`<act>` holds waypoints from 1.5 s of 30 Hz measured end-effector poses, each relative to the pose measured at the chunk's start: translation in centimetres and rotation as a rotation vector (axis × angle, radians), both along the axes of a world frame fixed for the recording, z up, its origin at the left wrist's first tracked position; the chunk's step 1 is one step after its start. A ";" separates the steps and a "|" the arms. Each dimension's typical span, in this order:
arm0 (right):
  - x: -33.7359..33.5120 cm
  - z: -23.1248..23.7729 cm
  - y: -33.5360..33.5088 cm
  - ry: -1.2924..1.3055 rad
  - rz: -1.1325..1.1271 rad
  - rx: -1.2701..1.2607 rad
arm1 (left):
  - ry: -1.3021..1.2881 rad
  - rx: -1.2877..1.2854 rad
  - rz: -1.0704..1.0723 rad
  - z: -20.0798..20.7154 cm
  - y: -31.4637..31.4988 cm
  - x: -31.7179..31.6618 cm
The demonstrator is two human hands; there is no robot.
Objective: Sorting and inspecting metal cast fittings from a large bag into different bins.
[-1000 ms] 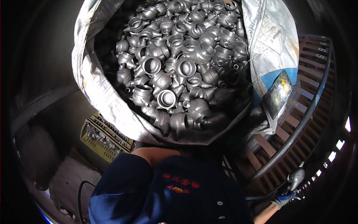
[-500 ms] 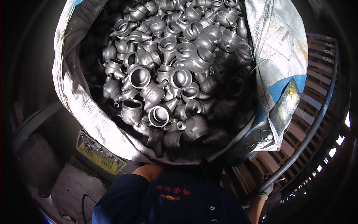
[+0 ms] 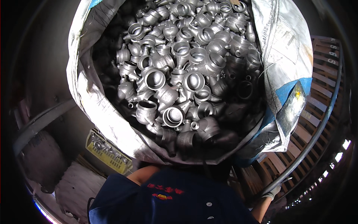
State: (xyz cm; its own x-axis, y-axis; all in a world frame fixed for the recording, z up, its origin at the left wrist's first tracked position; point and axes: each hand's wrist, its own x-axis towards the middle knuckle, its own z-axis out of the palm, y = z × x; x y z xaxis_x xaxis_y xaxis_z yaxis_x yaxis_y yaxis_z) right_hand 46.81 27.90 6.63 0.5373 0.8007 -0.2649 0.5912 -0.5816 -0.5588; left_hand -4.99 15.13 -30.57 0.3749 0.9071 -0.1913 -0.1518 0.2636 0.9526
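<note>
A large white woven bulk bag (image 3: pixel 100 115) stands before me, its mouth folded back. Inside lies a heap of grey cast metal pipe fittings (image 3: pixel 194 81), round-bodied with ringed openings and narrow necks. My left arm (image 3: pixel 147 173) goes in under the bag's near rim, and the hand itself is hidden there. At the lower right my right hand (image 3: pixel 272 192), in a pale glove, is closed round the bent metal rail (image 3: pixel 298 167) beside the bag. A thin pale tip shows by that hand; I cannot make out what it is.
A yellow slotted crate (image 3: pixel 110 155) holding small metal parts stands at the lower left. Behind the rail, wooden slats (image 3: pixel 313 102) run along the right side. A grey curved bar (image 3: pixel 41 121) crosses at the left, with a pale sack-like cover (image 3: pixel 80 186) below it.
The bag, fittings and crate have shifted to the right in the picture as the view moved. My right hand stays at the rail, and the fittings keep their arrangement.
</note>
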 end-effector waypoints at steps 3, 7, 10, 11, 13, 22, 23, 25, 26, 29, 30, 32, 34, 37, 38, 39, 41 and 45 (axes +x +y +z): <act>5.6 -1.2 0.2 0.072 -0.034 0.062 | 0.115 -0.002 -0.021 1.3 0.4 -1.5; 6.8 -1.5 0.0 -0.062 0.138 0.127 | 0.279 0.000 -0.056 2.7 0.7 -3.0; 0.9 -1.5 -0.2 0.067 0.005 0.285 | 0.406 -0.010 -0.085 3.5 0.3 -3.3; -0.9 -0.5 -0.4 0.047 0.192 0.272 | 0.447 -0.011 -0.093 3.9 0.3 -3.3; -1.9 -0.1 -1.2 0.071 0.404 0.299 | 0.522 -0.005 -0.122 4.5 0.4 -3.1; -5.1 0.5 -0.2 0.254 0.361 0.264 | 0.727 -0.096 -0.400 10.6 -11.0 4.2; -4.5 0.0 0.2 0.202 0.426 0.289 | 0.760 -0.096 -0.421 11.1 -12.4 4.4; -5.7 0.0 0.3 0.186 0.447 0.286 | 0.822 -0.093 -0.456 12.1 -15.0 4.8; -5.8 0.1 0.5 0.130 0.479 0.315 | 0.852 -0.087 -0.469 12.7 -16.2 5.0; -5.1 -0.7 1.8 0.085 0.524 0.383 | 0.967 -0.076 -0.454 14.8 -18.9 4.7; -4.8 -0.8 2.3 0.089 0.529 0.398 | 1.009 -0.069 -0.440 15.5 -19.6 4.4; -4.1 -1.3 3.6 0.068 0.602 0.328 | 1.101 -0.071 -0.399 17.4 -21.6 3.8; -2.8 -1.4 4.7 0.004 0.647 0.363 | 1.190 -0.055 -0.338 19.3 -22.9 3.4; -1.1 -2.0 5.5 0.088 0.643 0.383 | 1.039 -0.085 0.060 23.3 -24.6 1.3; -0.9 -2.1 6.3 0.106 0.651 0.401 | 0.969 -0.156 0.154 23.4 -24.5 0.1; -0.8 -1.9 7.0 0.028 0.683 0.322 | 0.847 -0.267 0.223 23.4 -24.1 -0.6; -2.1 -2.2 7.9 -0.128 0.714 0.260 | 1.050 0.200 0.281 20.4 -23.7 -2.7; 1.0 -3.9 11.2 -0.191 0.861 0.408 | 1.254 0.042 0.244 18.3 -19.8 -3.6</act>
State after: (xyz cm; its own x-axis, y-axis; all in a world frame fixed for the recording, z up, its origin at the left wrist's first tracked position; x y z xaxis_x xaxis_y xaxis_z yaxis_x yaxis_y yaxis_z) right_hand 47.84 39.10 2.69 -0.2705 0.9507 0.1516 0.8253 0.3100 -0.4720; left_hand -8.58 -4.71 -12.29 -0.2171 0.9404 -0.2616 0.8129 0.3226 0.4849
